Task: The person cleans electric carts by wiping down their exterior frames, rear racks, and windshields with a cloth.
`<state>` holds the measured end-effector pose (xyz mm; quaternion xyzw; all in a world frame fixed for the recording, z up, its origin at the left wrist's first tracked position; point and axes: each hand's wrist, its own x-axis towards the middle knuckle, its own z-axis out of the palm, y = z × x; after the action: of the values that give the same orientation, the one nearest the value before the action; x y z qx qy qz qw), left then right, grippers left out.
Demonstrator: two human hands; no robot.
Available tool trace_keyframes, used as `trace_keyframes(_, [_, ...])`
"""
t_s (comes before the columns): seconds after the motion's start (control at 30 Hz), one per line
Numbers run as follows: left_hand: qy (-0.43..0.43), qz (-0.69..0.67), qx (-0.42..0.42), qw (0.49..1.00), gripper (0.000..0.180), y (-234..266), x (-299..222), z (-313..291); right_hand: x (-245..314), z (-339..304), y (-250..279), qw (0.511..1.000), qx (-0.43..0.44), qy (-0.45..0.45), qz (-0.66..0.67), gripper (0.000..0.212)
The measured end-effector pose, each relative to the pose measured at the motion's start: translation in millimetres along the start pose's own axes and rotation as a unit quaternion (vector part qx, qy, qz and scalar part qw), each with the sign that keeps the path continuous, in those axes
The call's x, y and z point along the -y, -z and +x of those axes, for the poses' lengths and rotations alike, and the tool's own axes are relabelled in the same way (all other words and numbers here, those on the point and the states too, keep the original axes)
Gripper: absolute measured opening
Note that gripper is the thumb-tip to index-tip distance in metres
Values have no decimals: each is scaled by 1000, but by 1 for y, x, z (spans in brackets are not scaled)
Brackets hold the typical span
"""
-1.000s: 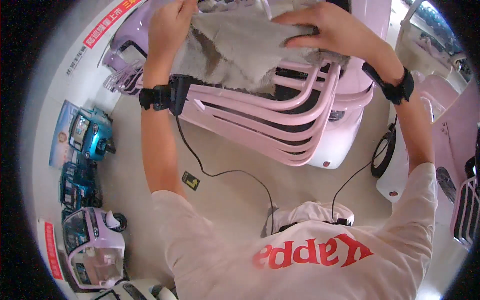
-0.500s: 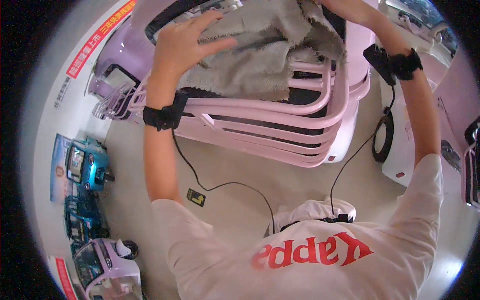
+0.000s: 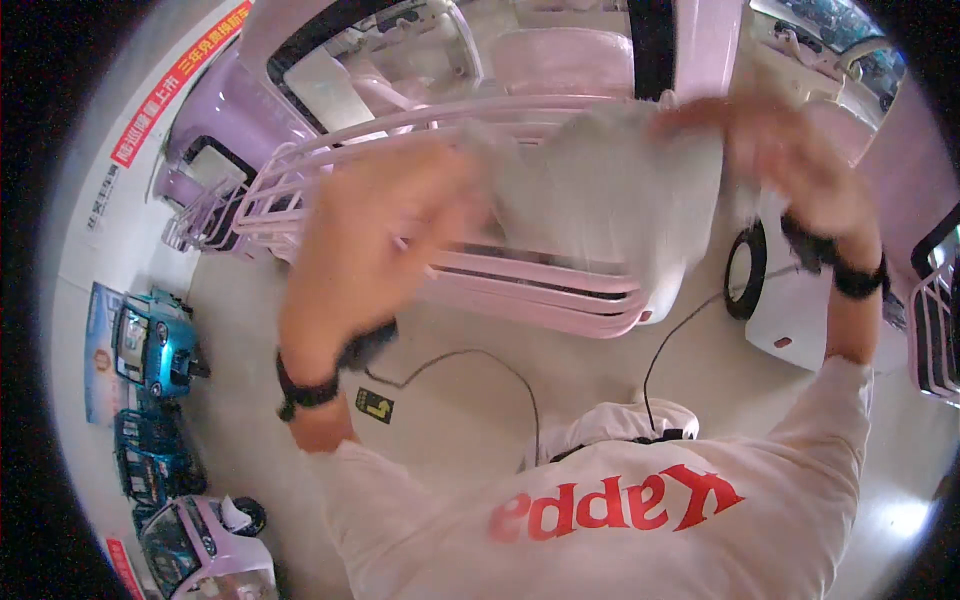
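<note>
A grey-beige cloth (image 3: 610, 190), smeared by motion, hangs in the air between my hands in front of the pink tube rack of a vehicle (image 3: 540, 295). My right hand (image 3: 790, 150), also blurred, reaches in from the right with its fingers at the cloth's upper right corner, closed on it. Close to the cloth's left edge is my left hand (image 3: 380, 230). Its fingers bend toward the cloth, but blur hides whether they grip it. Both wrists wear a black strap with a small black device, and thin cables run down from them.
Behind the rack is the pink vehicle's window opening (image 3: 560, 60). A white-and-pink vehicle with a black wheel (image 3: 745, 272) stands at the right. Blue small vehicles (image 3: 160, 345) and a lilac one (image 3: 210, 550) line the left. A dark floor sticker (image 3: 374, 406) lies on the floor.
The cloth has come up off the rack, baring its bars and the window behind. Both hands have moved lower, toward me; the left one was spread above the cloth before.
</note>
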<state>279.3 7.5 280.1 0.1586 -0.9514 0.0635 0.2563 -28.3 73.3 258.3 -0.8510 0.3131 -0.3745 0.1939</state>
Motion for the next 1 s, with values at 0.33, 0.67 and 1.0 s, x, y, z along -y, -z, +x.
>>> trace_keyframes(0.33, [-35, -23, -40, 998, 36, -67, -7, 2, 7, 13, -86, 924, -53, 92, -368, 50])
trace_keyframes(0.67, [39, 129, -50, 990, 26, -53, 54, -52, 16, 83, -194, 795, -119, -89, -588, 44])
trace_keyframes(1.0, [73, 154, -126, 977, 29, -57, 66, -72, 9, 111, -206, 771, -125, -81, -620, 49])
